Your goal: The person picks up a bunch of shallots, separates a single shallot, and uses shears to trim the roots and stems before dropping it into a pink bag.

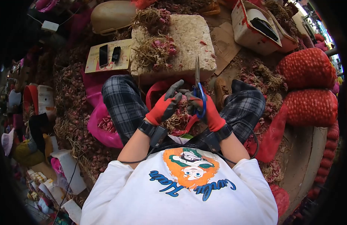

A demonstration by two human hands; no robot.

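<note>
My left hand (166, 105), in a red and grey glove, is closed around a bunch of shallots (179, 118) with dry roots, held above my lap. My right hand (207, 108), gloved the same way, grips blue-handled scissors (198, 80) whose blades point away from me toward a pale block (188, 41). The two hands almost touch. Bunches of shallots (152, 48) with stringy roots lie on the left part of that block.
Red mesh sacks of shallots (308, 69) are stacked at the right. A pink bag (102, 125) with shallots sits by my left knee. Two phones (108, 54) lie on a yellow board. A white box (255, 32) stands behind, loose shallots all around.
</note>
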